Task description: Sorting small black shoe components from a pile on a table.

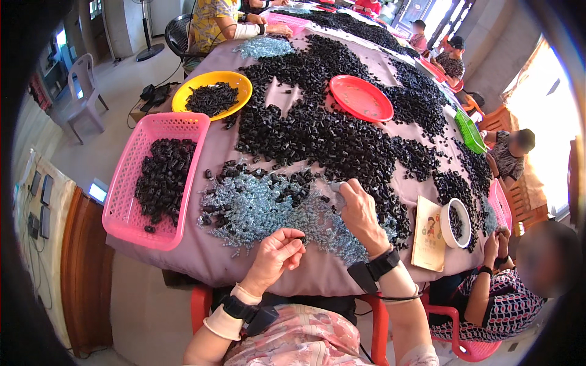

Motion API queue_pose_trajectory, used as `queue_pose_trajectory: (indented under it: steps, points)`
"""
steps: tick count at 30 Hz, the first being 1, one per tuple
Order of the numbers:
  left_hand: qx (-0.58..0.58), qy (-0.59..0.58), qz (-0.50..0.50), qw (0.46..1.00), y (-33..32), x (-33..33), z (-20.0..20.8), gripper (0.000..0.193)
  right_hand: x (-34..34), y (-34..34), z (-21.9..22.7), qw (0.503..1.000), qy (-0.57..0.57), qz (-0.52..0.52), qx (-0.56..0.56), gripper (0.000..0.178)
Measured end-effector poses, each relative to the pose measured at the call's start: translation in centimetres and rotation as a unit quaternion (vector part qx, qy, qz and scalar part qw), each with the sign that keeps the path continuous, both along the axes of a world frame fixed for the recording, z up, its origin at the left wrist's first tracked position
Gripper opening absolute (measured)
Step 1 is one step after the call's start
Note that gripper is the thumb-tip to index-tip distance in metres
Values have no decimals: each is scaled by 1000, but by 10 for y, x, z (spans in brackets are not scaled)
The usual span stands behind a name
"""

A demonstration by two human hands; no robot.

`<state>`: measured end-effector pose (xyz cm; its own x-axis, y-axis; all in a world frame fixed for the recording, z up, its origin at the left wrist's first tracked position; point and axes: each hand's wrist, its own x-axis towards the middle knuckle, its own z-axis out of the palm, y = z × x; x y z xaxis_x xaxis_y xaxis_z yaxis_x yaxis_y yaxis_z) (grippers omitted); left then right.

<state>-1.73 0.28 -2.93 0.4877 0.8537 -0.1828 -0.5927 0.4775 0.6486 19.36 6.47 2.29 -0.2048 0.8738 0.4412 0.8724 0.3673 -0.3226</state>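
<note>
My left hand (276, 258) is just over the table's near edge, thumb and fingers pinched on a small black plastic piece (303, 240). My right hand (362, 215) reaches over the pile of clear bluish small parts (244, 210), its fingers bent together. Something grey shows at its fingertips; whether that is a held part or a finger cover is too small to tell. Behind and among the clear parts spreads a broad heap of black plastic pieces (317, 137). Both wrists wear dark straps.
To the left stand a pink basket (112, 198) of black pieces and a yellow bowl (246, 91). A red tray (366, 100) lies mid-table. On the right are a booklet (427, 238), a white bowl (448, 235) and a green basket (469, 131). Several people sit around the table.
</note>
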Motion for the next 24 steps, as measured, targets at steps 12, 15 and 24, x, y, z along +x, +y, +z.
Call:
queue_pose_trajectory:
  steps: [12, 15, 24]
  points:
    - [1, 89, 1, 996, 0, 2, 6, 16, -17, -76, -5, 882, 416, 15, -220, 18]
    - [13, 99, 1, 995, -1, 4, 6, 16, -19, -89, -16, 851, 464, 17, -243, 20]
    - [9, 98, -3, 995, 0, 4, 8, 15, -25, -108, -20, 895, 398, 50, -194, 32]
